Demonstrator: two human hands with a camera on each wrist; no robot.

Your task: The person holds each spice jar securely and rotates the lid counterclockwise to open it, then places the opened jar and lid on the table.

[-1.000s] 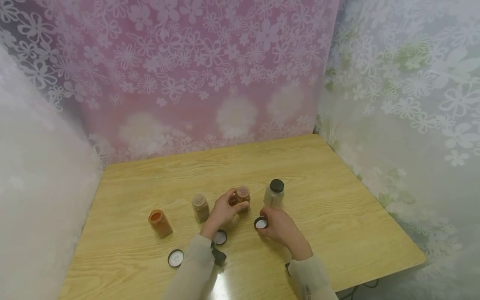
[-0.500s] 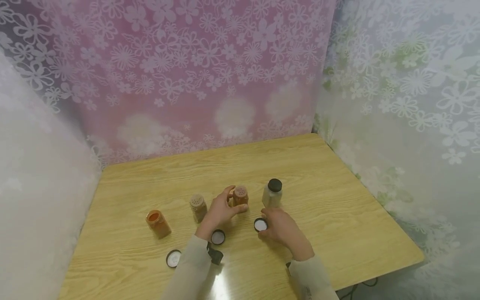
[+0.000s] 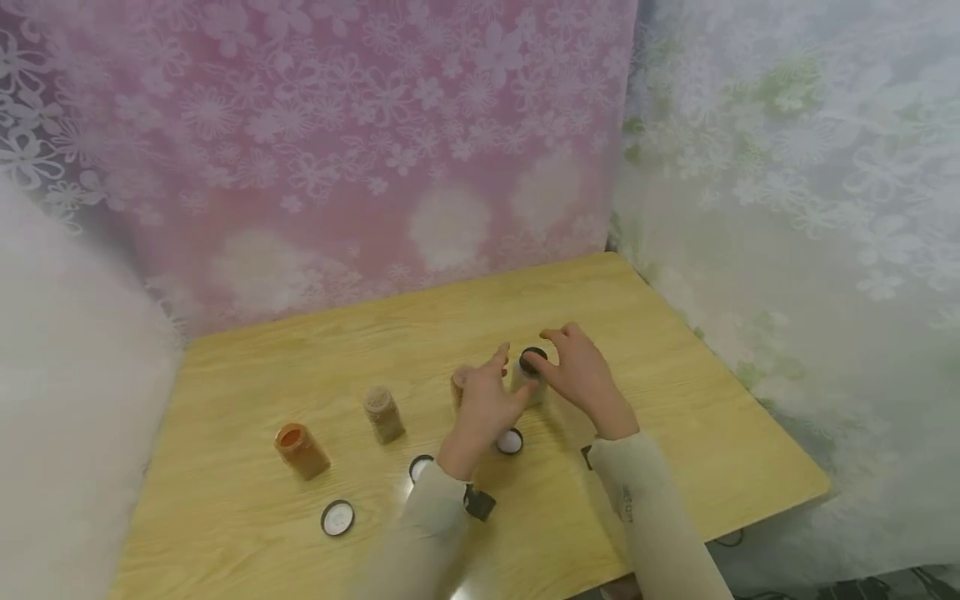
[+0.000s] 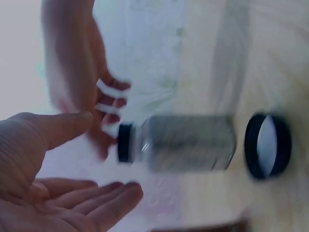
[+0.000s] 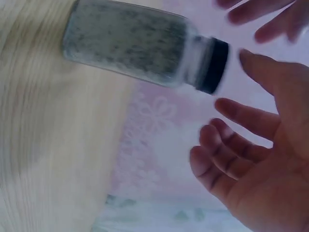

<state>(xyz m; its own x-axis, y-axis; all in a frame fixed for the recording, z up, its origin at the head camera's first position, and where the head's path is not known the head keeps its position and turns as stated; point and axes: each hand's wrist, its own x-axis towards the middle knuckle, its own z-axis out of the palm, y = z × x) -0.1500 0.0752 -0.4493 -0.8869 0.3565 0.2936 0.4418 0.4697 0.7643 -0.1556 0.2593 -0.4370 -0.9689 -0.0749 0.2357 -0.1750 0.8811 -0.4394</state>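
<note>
A clear glass spice jar with a black screw cap stands upright on the table, filled with a greyish speckled seasoning. My right hand is beside and above that cap, fingers spread; the right wrist view shows a small gap between fingertips and cap. On the jar's other side, my left hand reaches in with thumb and fingers apart, holding nothing. Partly hidden behind the left hand is a reddish-brown spice jar with a shaker top. A loose black cap, white inside up, lies near the left wrist.
To the left stand a tan spice jar with a perforated top and an orange-red jar with an open mouth. Two more upturned caps lie nearer me, one at left, another partly behind the left sleeve. Patterned curtains surround the wooden table.
My left hand has let go of the reddish-brown jar and moved right toward the black-capped jar. My right hand has left the loose cap on the table and risen to the capped jar.
</note>
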